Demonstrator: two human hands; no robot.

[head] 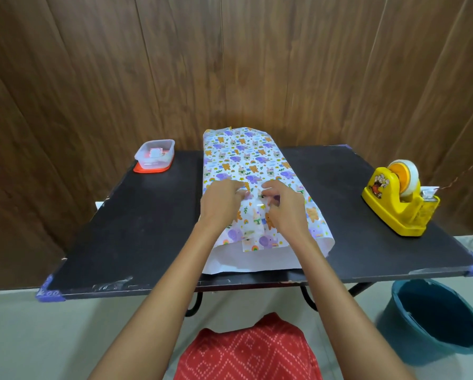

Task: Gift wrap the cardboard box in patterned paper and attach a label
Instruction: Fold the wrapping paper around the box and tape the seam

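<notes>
Patterned paper (pixel 243 157) with cartoon animals is wrapped lengthwise around the box, which is hidden under it, in the middle of the black table (pixel 125 237). Its white underside (pixel 243 261) shows at the near open end. My left hand (pixel 223 200) and my right hand (pixel 283 208) meet on top of the paper at the seam. The fingers of both pinch a strip of clear tape (pixel 261 205) there. Another clear tape strip (pixel 250 237) lies on the seam closer to me.
A yellow tape dispenser (pixel 400 198) stands at the table's right. A clear plastic container (pixel 155 153) on a red lid sits at the far left. A blue bucket (pixel 432 322) stands on the floor at the right. Wooden panelling rises behind.
</notes>
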